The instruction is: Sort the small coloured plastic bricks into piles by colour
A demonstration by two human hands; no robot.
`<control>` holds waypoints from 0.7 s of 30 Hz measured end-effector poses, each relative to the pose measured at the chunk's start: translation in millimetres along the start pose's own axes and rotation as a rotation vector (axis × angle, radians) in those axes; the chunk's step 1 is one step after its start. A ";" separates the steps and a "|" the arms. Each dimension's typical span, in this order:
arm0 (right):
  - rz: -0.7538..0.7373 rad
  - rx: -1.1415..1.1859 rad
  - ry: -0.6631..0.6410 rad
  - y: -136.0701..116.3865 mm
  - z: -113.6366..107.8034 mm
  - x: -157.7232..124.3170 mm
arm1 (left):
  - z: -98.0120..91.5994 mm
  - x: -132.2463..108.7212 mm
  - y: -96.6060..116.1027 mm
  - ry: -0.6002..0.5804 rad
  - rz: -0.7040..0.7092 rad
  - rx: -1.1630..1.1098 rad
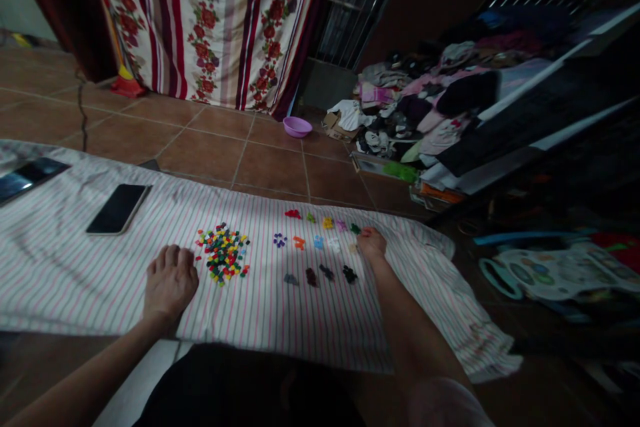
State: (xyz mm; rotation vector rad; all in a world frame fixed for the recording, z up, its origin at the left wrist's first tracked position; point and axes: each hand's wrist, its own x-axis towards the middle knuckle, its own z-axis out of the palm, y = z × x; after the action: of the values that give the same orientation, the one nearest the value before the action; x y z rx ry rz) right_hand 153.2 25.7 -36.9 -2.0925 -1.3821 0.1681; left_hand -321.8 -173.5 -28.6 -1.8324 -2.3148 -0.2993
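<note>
My left hand [171, 280] rests on the striped cloth [265, 307], fingers curled, just left of a mixed pile of small colored pieces [224, 253]. Nothing shows in it. At the right end of the sorted groups, my right hand [371, 241] has its fingertips pinched beside the dark green pieces [355, 229]; anything between them is too small to make out. Other small groups lie in rows to its left, among them red [293, 214], yellow [327, 222], orange [299, 242], light blue [319, 241] and black pieces [349, 273].
A phone [117, 209] and a darker device [31, 177] lie on the cloth at the left. Beyond it are a purple basin [297, 127] on the tiled floor, a flowered curtain [215, 27] and heaped clothes [425, 100].
</note>
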 end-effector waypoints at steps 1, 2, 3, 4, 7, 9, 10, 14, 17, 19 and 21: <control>0.016 -0.007 -0.013 -0.8 -0.5 0.2 | 0.2 -0.2 -0.1 0.001 0.000 0.001; 0.039 -0.029 -0.035 -2.3 -1.0 -0.1 | 0.4 -0.5 -0.3 0.000 0.000 0.003; 0.061 -0.060 -0.062 -4.4 -1.6 -0.8 | 0.4 -0.9 -0.4 0.000 0.000 0.004; 0.070 -0.089 -0.091 -6.9 -2.1 -1.6 | 0.2 -1.2 -0.5 -0.001 0.003 0.004; 0.057 -0.182 -0.176 -15.5 -3.2 -3.7 | -1.3 -1.7 -0.2 -0.009 0.013 0.002; 0.020 -0.242 -0.206 -20.9 -3.8 -3.8 | -2.3 -1.4 0.3 -0.015 0.011 0.002; 0.006 -0.280 -0.220 -23.3 -4.2 -3.5 | -2.6 -1.1 0.5 -0.017 0.007 0.002; -0.031 -0.400 -0.269 -30.4 -5.3 -1.5 | -1.8 -0.3 0.7 -0.025 0.000 -0.002; -0.076 -0.471 -0.296 -32.7 -5.8 -1.7 | -0.3 -0.3 0.5 -0.027 0.001 -0.003; -0.109 -0.508 -0.294 -32.8 -6.2 -2.7 | 0.5 -0.4 0.4 -0.025 0.001 -0.003; -0.136 -0.528 -0.281 -32.0 -6.8 -4.2 | 1.1 -0.5 0.2 -0.019 0.001 -0.002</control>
State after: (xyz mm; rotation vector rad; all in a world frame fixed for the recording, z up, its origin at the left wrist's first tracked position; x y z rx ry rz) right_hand 129.0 27.6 -14.6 -2.4538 -1.8935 0.0424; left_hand -321.5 -173.6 -29.8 -1.8452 -2.3262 -0.2852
